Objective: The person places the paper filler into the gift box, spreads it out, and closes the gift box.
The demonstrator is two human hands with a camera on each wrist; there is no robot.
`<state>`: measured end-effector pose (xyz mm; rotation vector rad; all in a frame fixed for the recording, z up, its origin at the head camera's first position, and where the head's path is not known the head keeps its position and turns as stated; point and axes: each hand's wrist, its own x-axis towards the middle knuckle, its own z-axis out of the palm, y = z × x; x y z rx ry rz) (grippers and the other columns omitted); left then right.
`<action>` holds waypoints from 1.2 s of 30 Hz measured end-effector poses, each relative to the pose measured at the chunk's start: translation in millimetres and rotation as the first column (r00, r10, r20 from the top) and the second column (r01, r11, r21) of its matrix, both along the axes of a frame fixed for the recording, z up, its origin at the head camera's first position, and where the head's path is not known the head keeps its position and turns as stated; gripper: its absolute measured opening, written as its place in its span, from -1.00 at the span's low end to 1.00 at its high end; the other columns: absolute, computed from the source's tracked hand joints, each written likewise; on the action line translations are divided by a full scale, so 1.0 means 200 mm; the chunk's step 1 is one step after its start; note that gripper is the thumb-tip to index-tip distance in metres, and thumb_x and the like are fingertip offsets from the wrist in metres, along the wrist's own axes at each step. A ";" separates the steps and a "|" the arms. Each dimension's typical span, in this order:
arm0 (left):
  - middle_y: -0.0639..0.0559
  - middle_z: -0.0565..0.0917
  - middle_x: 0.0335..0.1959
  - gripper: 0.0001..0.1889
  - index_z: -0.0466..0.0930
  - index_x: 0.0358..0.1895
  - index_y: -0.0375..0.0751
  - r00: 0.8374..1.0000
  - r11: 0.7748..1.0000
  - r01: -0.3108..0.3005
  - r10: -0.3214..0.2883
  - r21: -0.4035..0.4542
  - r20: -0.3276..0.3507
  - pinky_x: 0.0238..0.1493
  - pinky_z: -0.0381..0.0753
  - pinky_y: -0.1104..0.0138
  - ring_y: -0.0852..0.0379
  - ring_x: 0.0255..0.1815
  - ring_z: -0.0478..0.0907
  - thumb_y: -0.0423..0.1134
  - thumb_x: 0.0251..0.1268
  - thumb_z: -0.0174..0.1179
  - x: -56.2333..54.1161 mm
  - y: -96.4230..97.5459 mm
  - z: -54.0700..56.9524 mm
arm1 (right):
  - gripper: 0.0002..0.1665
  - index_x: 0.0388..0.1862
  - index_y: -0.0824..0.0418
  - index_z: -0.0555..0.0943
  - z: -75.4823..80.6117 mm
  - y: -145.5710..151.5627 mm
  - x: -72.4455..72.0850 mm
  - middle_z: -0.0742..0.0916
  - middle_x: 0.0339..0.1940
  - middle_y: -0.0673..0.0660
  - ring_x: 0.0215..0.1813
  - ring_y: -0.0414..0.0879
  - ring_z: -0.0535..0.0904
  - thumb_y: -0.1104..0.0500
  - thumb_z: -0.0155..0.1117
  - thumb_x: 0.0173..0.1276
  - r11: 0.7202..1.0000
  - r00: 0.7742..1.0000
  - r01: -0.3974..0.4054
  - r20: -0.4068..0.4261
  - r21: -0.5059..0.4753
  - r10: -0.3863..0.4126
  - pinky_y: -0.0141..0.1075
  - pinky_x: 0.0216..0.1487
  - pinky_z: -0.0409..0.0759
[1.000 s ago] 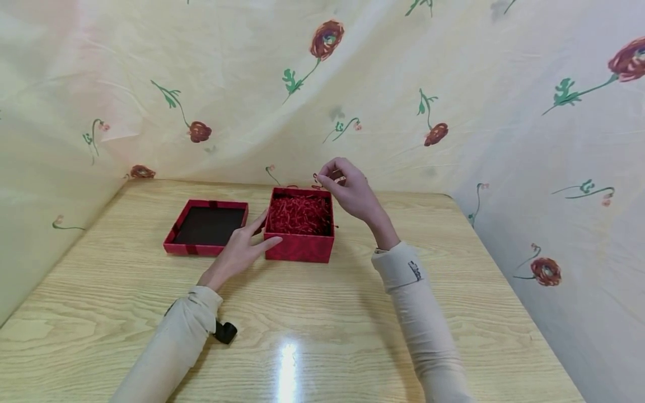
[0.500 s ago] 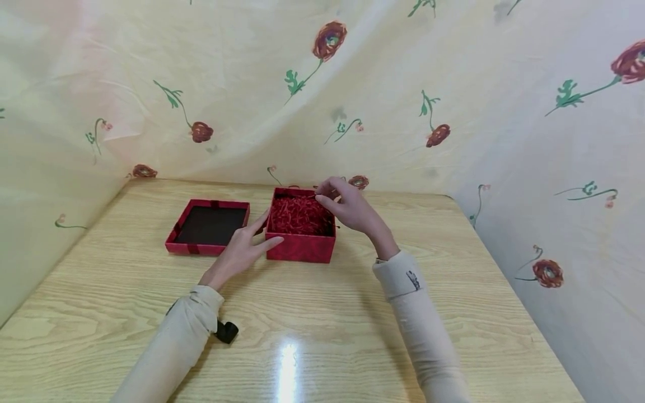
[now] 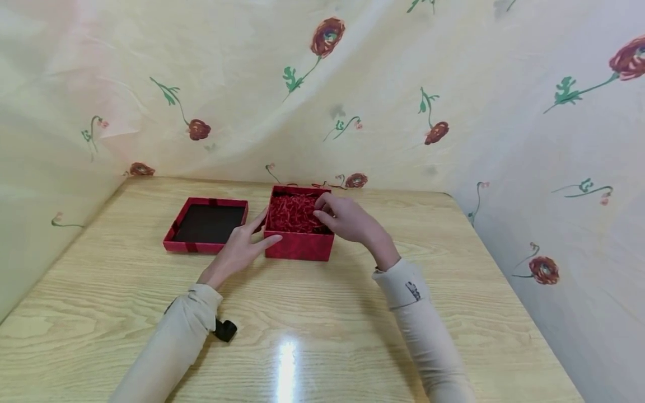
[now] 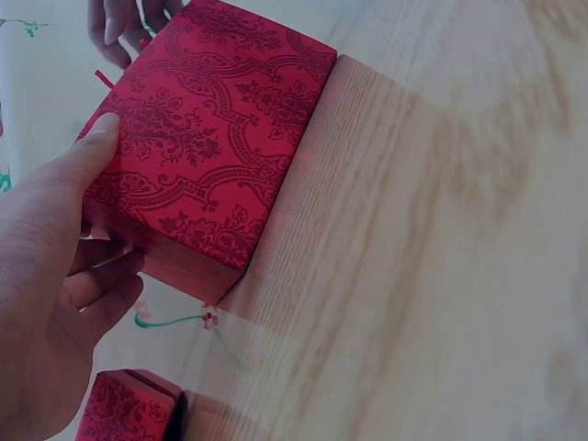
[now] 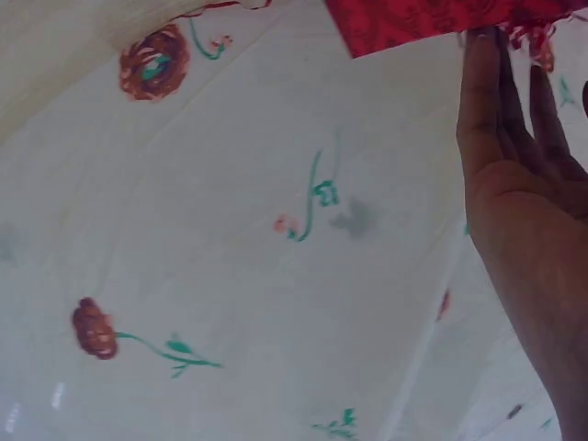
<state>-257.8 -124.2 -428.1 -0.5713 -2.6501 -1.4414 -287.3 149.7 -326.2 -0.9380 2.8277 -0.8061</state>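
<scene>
A red patterned gift box [image 3: 298, 247], filled with red paper shreds [image 3: 292, 213], stands open on the table. My left hand [image 3: 239, 249] grips its near left corner; in the left wrist view, the thumb [image 4: 99, 138] lies on the front face and the fingers [image 4: 110, 280] bend along the side. My right hand [image 3: 347, 218] reaches over the right rim, thumb and fingers bent together at the shreds. In the right wrist view, its fingers [image 5: 482, 87] come up beside the box wall [image 5: 413, 23], with red strands at the tips. Part of the fingertips is hidden by the hand.
The matching box lid [image 3: 194, 247] lies upturned, black inside, left of the box. A few red strands [image 3: 327, 185] lie behind the box near the flowered cloth [image 3: 242, 84]. A black object [image 3: 225, 330] shows beside my left sleeve on the wooden table [image 3: 302, 302].
My right hand has come down from above the box's back right corner, toward me, into the shreds at the right rim. The left hand has kept its hold on the box.
</scene>
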 end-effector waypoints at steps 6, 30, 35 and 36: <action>-0.20 0.27 0.58 -0.09 -0.01 0.71 0.05 1.000 1.000 0.005 -0.005 0.011 -0.007 0.40 0.32 -0.20 -0.26 0.54 0.26 0.22 0.46 0.23 0.00 0.00 0.00 | -0.76 0.09 0.36 0.53 -0.02 -0.14 0.03 0.57 -0.39 0.09 -0.37 -0.10 0.45 0.22 0.03 0.68 0.976 0.999 0.041 -0.021 0.215 -0.037 -0.23 -0.26 0.49; -0.39 0.51 0.36 -0.08 0.02 0.70 -0.08 0.999 1.000 -0.008 0.007 -0.014 -0.036 0.35 0.38 -0.22 -0.33 0.48 0.33 0.17 0.46 0.26 -0.01 -0.01 -0.01 | -0.40 0.52 0.26 0.41 -0.03 -0.21 -0.06 0.47 0.48 0.32 0.51 0.21 0.34 -0.02 0.08 0.68 0.997 0.983 0.000 -0.182 0.077 0.014 0.07 0.48 0.30; -0.40 0.38 0.47 -0.09 0.01 0.70 -0.04 1.000 1.000 -0.017 0.016 -0.022 -0.025 0.36 0.35 -0.23 -0.34 0.49 0.30 0.16 0.46 0.26 -0.01 -0.01 -0.02 | -0.33 0.60 0.10 0.39 -0.11 -0.29 -0.11 0.35 0.60 0.27 0.61 0.22 0.17 -0.12 0.15 0.63 0.965 0.989 -0.117 -0.060 0.234 0.135 0.16 0.55 0.13; -0.41 0.43 0.43 -0.09 0.01 0.70 -0.04 1.000 1.000 -0.017 0.017 -0.020 -0.024 0.36 0.35 -0.23 -0.33 0.49 0.30 0.16 0.46 0.27 -0.01 0.00 -0.01 | -0.33 0.60 0.08 0.38 -0.11 -0.30 -0.12 0.33 0.62 0.26 0.62 0.22 0.15 -0.11 0.15 0.63 0.958 0.990 -0.128 -0.032 0.257 0.140 0.17 0.55 0.11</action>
